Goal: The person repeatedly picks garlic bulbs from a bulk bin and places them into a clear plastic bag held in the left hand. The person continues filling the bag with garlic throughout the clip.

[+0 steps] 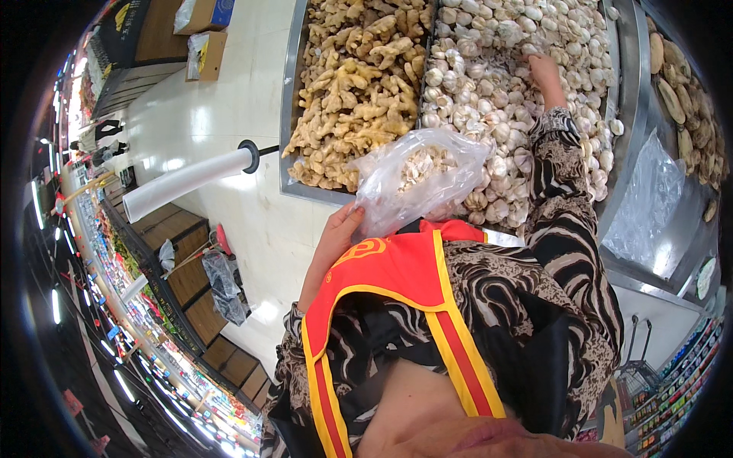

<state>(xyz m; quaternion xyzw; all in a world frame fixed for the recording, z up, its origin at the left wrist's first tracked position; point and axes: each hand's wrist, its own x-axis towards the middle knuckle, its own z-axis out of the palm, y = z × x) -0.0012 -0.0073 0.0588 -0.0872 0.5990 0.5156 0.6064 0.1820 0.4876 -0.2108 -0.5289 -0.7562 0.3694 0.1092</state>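
My left hand grips the rim of a clear plastic bag, its thumb over the film. Loose garlic skins and bits show inside the bag, which rests over the near edge of the ginger and garlic heaps. My right hand reaches into the heap of garlic bulbs, its fingertips at a bulb among papery skins; whether they grip it, I cannot tell. Ginger roots fill the section left of the garlic, behind a dark divider.
A roll of plastic bags sticks out from the metal bin's left edge. On the right, a crumpled clear bag lies on a metal surface beside long brown roots. Cardboard boxes stand on the floor at upper left; a wire cart is at lower right.
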